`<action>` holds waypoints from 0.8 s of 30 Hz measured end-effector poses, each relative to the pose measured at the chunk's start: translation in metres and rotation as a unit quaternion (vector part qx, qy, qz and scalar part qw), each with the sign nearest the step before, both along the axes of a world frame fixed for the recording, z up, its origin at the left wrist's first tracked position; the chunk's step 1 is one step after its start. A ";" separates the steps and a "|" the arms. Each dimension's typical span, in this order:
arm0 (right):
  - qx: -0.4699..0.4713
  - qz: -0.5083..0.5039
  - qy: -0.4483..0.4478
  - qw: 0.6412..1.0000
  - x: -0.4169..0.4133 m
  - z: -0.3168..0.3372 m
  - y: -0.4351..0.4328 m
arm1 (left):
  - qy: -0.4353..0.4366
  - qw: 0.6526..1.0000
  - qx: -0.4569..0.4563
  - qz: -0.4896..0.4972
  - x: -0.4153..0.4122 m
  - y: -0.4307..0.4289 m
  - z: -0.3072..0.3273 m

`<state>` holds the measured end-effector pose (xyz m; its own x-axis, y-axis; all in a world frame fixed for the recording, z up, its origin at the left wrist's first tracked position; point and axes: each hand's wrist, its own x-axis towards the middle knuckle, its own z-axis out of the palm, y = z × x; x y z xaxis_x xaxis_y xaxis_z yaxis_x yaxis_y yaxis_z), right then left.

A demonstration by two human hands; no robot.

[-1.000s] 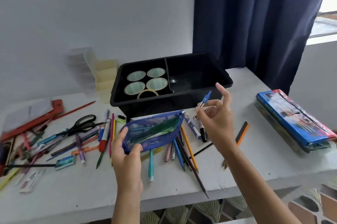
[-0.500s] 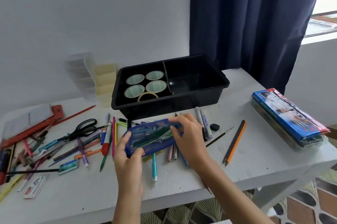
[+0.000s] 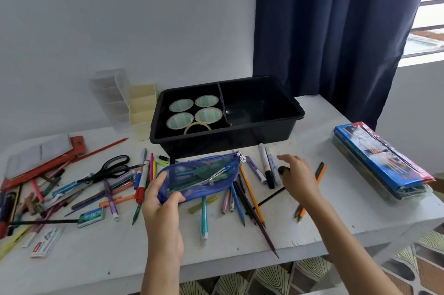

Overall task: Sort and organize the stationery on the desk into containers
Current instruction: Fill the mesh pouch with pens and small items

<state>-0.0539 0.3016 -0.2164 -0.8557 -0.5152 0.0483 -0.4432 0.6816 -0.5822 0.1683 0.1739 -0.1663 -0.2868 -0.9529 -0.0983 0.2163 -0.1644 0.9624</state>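
Observation:
My left hand (image 3: 161, 201) grips the left end of a blue mesh pencil pouch (image 3: 204, 176), held just above the white desk (image 3: 101, 251); its zip is open and pens and a compass show through the mesh. My right hand (image 3: 296, 178) hovers to the pouch's right with fingers spread, over a small black eraser (image 3: 283, 170) and beside two markers (image 3: 268, 165). It holds nothing. Loose pens and pencils (image 3: 242, 198) lie under and around the pouch.
A black two-part bin (image 3: 264, 136) behind the pouch holds several tape rolls (image 3: 189, 112) in its left half. Scissors (image 3: 113, 166) and a heap of pens cover the desk's left. A blue box (image 3: 382, 162) lies at the right edge. Cream and clear organisers (image 3: 141, 107) stand against the wall.
My right hand put the blue pen into the pouch, then drew away to the right over the eraser and markers. My left hand has kept hold of the pouch.

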 end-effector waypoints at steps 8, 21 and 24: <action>0.003 0.011 0.055 0.998 0.003 -0.022 -0.004 | 0.006 1.000 0.005 -0.005 0.007 0.000 0.001; -0.349 0.100 0.010 0.932 0.079 0.054 -0.020 | -0.072 0.993 -0.089 -0.024 0.016 0.008 -0.008; -0.360 0.189 0.023 0.914 0.097 0.059 -0.025 | -0.086 0.990 -0.102 -0.032 0.017 0.009 -0.011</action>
